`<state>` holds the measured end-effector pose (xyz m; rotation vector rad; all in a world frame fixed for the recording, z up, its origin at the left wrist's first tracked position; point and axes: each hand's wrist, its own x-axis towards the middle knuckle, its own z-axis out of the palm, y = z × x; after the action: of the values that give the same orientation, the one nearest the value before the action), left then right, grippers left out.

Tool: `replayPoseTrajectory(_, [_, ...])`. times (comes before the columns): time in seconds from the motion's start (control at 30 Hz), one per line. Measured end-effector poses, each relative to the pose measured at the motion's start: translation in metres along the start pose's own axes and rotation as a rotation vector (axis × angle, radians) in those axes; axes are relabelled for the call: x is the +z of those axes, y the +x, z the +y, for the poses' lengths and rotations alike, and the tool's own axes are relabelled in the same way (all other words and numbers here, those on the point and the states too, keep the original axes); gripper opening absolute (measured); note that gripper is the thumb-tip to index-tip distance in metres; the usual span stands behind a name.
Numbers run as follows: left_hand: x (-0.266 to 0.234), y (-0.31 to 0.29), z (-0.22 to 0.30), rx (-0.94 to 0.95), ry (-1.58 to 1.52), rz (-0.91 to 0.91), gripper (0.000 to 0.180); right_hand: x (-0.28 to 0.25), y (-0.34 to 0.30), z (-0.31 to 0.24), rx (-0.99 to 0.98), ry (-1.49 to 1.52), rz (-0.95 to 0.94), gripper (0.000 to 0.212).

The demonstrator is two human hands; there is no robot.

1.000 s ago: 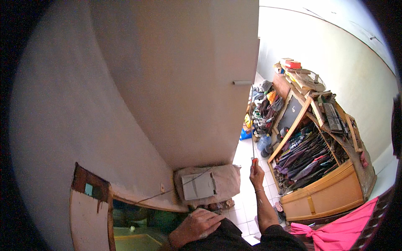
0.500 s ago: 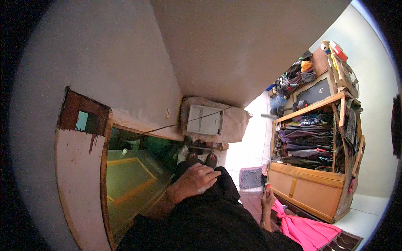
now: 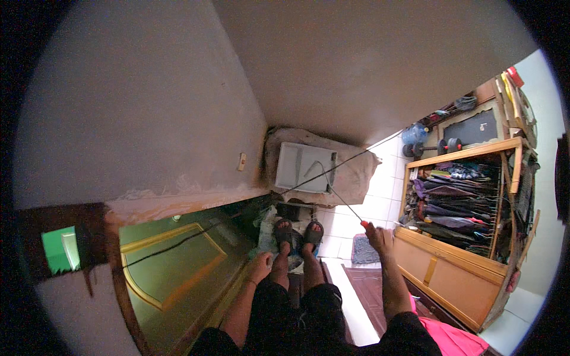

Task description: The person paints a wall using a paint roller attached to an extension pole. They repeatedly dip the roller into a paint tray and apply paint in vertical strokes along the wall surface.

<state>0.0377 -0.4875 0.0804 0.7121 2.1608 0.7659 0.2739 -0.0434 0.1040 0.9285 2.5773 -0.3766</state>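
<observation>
Tray point(image 3: 291, 167) smth plas.; rod point(image 3: 346, 204) metal; cabinet point(image 3: 458, 272) wd.

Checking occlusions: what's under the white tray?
A beige cover shows around the white tray, which appears to rest on it. The patch directly beneath the tray is hidden, and whatever the cover is draped over can't be made out.

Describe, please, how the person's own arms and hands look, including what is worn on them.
The left hand and the right hand wear no gloves. The left forearm and right forearm are uncovered. The left sleeve and right sleeve are short, black and look plain. Any thin band at the wrists is too small to tell.
</observation>
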Motion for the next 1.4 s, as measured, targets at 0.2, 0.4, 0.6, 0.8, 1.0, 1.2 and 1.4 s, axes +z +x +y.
replayPoseTrajectory(0.2, [0.015, -0.057, -0.116, -0.164, 0.015, 0.103, 0.011, 0.028, 0.128, -0.031, -0.317, -0.027, 0.145, 0.026])
replayPoseTrajectory(0.4, [0.005, -0.103, -0.104, -0.525, 0.029, 0.044, 0.015, 0.071, 0.196, -0.022, -0.289, 0.001, 0.067, 0.024])
replayPoseTrajectory(0.6, [0.038, -0.148, -0.136, -0.467, -0.006, 0.071, 0.017, 0.057, 0.215, -0.047, -0.471, -0.098, 0.174, 0.029])
replayPoseTrajectory(0.8, [0.027, -0.119, -0.123, -0.269, 0.083, 0.124, 0.019, 0.022, 0.198, -0.053, -0.364, -0.102, 0.056, 0.028])
replayPoseTrajectory(1.0, [0.040, -0.113, -0.142, -0.254, -0.016, 0.185, 0.017, 0.023, 0.184, -0.059, -0.225, -0.122, -0.040, 0.034])
replayPoseTrajectory(1.2, [0.035, -0.102, -0.123, -0.265, -0.075, 0.171, 0.016, 0.043, 0.189, -0.072, -0.266, -0.055, 0.035, 0.032])
replayPoseTrajectory(1.4, [0.037, -0.122, -0.156, -0.398, -0.149, 0.164, 0.017, 0.019, 0.182, -0.061, -0.222, -0.106, 0.028, 0.032])
